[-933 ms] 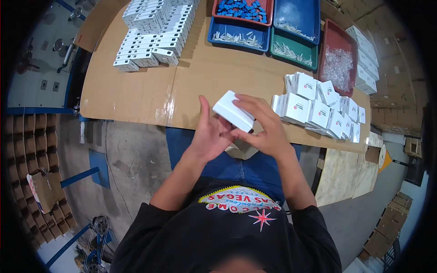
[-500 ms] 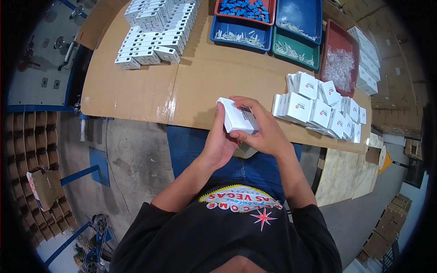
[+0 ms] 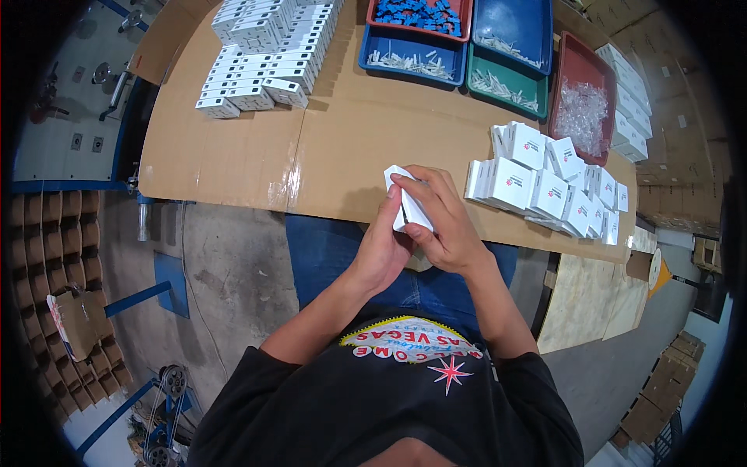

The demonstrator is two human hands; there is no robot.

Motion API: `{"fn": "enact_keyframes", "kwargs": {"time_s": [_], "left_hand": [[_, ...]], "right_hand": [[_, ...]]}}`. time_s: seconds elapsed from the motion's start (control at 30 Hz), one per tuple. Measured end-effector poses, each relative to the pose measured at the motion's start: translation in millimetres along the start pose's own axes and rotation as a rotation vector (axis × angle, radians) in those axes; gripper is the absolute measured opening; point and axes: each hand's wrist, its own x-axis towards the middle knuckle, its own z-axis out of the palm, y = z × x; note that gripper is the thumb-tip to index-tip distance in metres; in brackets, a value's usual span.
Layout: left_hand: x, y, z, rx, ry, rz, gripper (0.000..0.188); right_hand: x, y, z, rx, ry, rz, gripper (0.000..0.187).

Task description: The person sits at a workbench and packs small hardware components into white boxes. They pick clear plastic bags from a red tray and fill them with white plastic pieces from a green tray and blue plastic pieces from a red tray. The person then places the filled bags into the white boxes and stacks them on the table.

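A small white box (image 3: pixel 415 211) is held between both hands above the near edge of the cardboard-covered table (image 3: pixel 342 148). My left hand (image 3: pixel 383 249) is closed round its left side, the thumb pressed along the box. From the right, my right hand (image 3: pixel 445 220) grips it with fingers over the top and thumb at the near end. A narrow dark gap shows along the box near the left thumb. Closest to my right hand lies a pile of white boxes with small red marks (image 3: pixel 510 184), some stacked and leaning.
Stacked white block-shaped units (image 3: pixel 257 74) fill the far left of the table. Along the back stand a red tray of blue parts (image 3: pixel 420 35), blue and green trays (image 3: pixel 504 109) with small white pieces, and a red tray (image 3: pixel 557 109) of clear plastic pieces.
The white box has been turned so its broad printed face no longer shows, and a dark gap now shows along it. My right-hand fingers have shifted left over it.
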Motion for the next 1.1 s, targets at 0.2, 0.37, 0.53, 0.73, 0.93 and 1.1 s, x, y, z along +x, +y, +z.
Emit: {"fn": "enact_keyframes", "kwargs": {"time_s": [0.2, 0.37, 0.53, 0.73, 0.93, 1.1], "left_hand": [[-1, -1, -2, 0.003, -0.012, -0.006, 0.053], [-1, -1, 0, 0.003, -0.005, -0.016, 0.051], [2, 5, -6, -0.044, -0.019, -0.044, 0.053], [11, 10, -11, -0.093, -0.136, -0.078, 0.056], [36, 10, -55, 0.128, 0.037, 0.159, 0.054], [58, 14, -98, 0.467, 0.212, 0.325, 0.047]], "right_hand": [[-1, 1, -1, 0.008, 0.010, 0.002, 0.052], [-5, 2, -1, 0.393, 0.184, 0.213, 0.053], [4, -1, -15, -0.003, 0.033, 0.030, 0.053], [3, 4, -5, 0.397, 0.388, 0.311, 0.047], [-7, 37, -2, 0.703, 0.629, 0.675, 0.038], [-13, 58, 5, 0.438, 0.463, 0.813, 0.042]]}}
